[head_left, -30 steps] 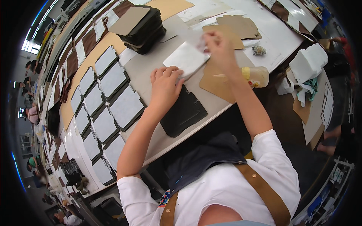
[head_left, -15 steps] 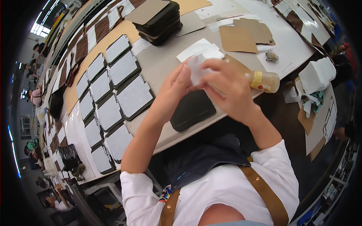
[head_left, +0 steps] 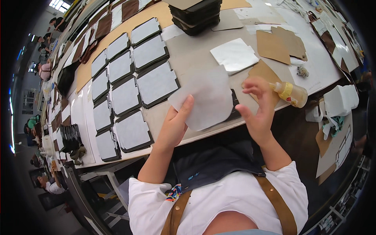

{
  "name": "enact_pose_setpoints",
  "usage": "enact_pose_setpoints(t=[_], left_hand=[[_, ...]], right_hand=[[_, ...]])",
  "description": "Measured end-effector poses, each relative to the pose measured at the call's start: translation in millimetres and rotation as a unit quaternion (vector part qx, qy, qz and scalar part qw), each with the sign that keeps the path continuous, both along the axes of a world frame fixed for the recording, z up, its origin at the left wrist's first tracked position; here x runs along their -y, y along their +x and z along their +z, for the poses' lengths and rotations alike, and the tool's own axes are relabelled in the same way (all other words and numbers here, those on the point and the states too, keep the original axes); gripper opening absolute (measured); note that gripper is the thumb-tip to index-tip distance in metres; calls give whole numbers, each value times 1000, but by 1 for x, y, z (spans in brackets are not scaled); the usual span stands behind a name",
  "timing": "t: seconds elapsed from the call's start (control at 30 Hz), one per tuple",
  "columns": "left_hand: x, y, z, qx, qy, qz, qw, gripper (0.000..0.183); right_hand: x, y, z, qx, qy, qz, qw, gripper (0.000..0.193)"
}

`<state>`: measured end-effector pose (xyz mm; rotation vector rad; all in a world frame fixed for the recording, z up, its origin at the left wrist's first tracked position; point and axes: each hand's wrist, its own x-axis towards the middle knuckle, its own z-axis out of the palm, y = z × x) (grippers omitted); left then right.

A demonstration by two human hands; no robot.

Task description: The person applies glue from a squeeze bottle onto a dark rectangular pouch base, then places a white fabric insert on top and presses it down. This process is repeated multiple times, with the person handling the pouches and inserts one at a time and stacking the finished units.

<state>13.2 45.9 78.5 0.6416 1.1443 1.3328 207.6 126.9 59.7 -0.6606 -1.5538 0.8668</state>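
Note:
A thin, whitish, see-through sheet (head_left: 205,98) with rounded corners is pinched at its left edge by my left hand (head_left: 175,124), thumb on top. It spreads over the near table edge and hides most of a black panel (head_left: 235,102), whose right side peeks out. To the right of the sheet, my right hand (head_left: 260,115) is open, fingers bent and thumb apart, with nothing visible in it. Beyond the hands lies a pile of white sheets (head_left: 234,55). Close to my right fingers, a yellow-banded bottle (head_left: 293,94) lies on its side, nozzle toward the hand.
Rows of black panels topped with pale sheets (head_left: 156,83) cover the table's left part. At the back stands a tall stack of black pieces (head_left: 196,19). Brown cardboard pieces (head_left: 273,46) and a small greyish lump (head_left: 302,71) lie at the right. A white container (head_left: 340,101) is beyond the edge.
Half a second ago both hands were together around the sheet. Now the sheet hangs spread out from my left hand, and my right hand has let go and moved right. The whole view has shifted.

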Motion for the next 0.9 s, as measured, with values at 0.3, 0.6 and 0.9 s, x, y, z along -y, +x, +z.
enact_pose_setpoints(t=[0.3, 0.6, 0.9], left_hand=[[6, -12, -38, -150, 10, -44, 988, 49], [15, 6, -53, -410, 44, 41, 910, 58], [15, 0, -72, -503, 57, 78, 859, 35]], right_hand=[[4, 13, -22, 76, -278, 79, 954, 13], [-2, 13, -39, 174, -221, 13, 960, 14], [-10, -3, -46, 276, -103, -56, 954, 12]])
